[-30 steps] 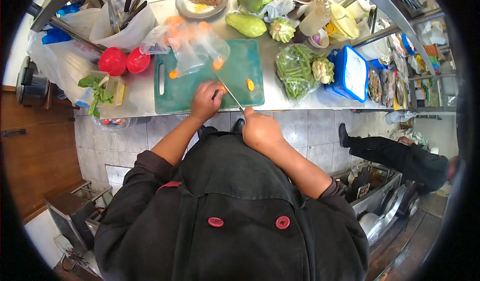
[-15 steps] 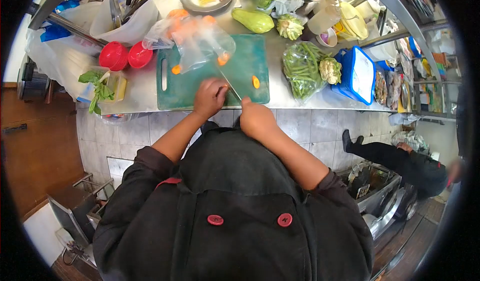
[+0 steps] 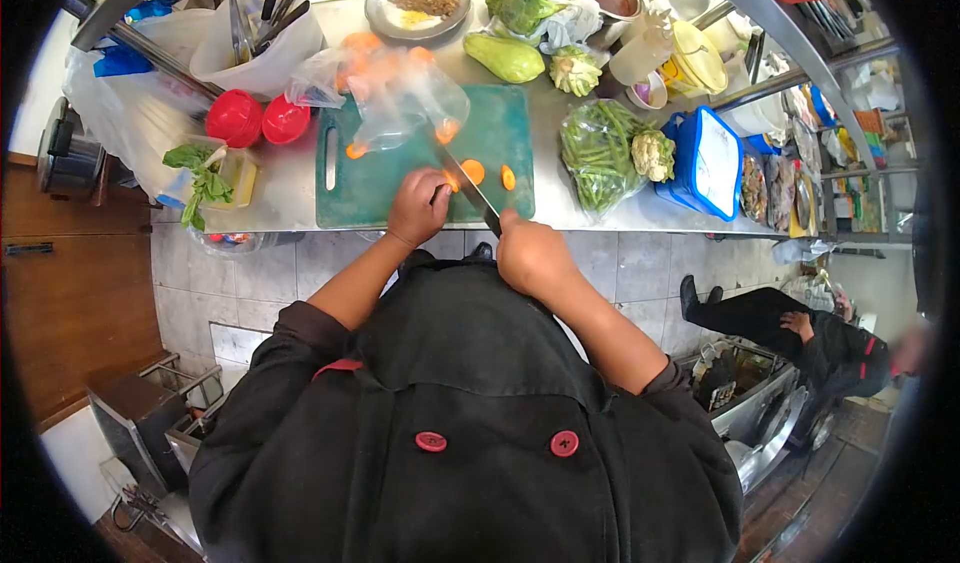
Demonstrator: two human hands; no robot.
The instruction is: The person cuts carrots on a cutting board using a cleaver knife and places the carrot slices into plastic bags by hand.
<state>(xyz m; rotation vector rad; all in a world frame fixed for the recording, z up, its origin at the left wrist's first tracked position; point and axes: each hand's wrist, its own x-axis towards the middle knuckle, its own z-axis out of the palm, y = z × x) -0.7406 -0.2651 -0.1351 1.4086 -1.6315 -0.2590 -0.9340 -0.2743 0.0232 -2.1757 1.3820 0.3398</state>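
On the green cutting board [image 3: 385, 183], my left hand [image 3: 420, 206] is closed with its fingertips on a piece of carrot [image 3: 451, 180]. My right hand [image 3: 535, 253] grips a knife [image 3: 474, 192] by its handle, the blade slanting up and left just beside that carrot. Two cut carrot slices, a round one [image 3: 473, 171] and a narrower one [image 3: 508, 178], lie to the right of the blade. Across the board's upper part rests a clear plastic bag [image 3: 395, 113] with orange carrots in it. A carrot end [image 3: 356, 150] shows at the bag's lower left.
Red bowls [image 3: 234, 119] and a tub with green leaves [image 3: 238, 183] stand left. Behind are a metal plate [image 3: 418, 5] of brown and yellow food and a pale green squash [image 3: 505, 59]. Bagged green beans [image 3: 598, 153] and a blue container [image 3: 705, 163] sit right. Another person [image 3: 790, 328] is at lower right.
A round carrot slice now lies right of the knife. My right hand has shifted slightly right and down with the knife, and more of its blade shows. My left hand stays close to its earlier place.
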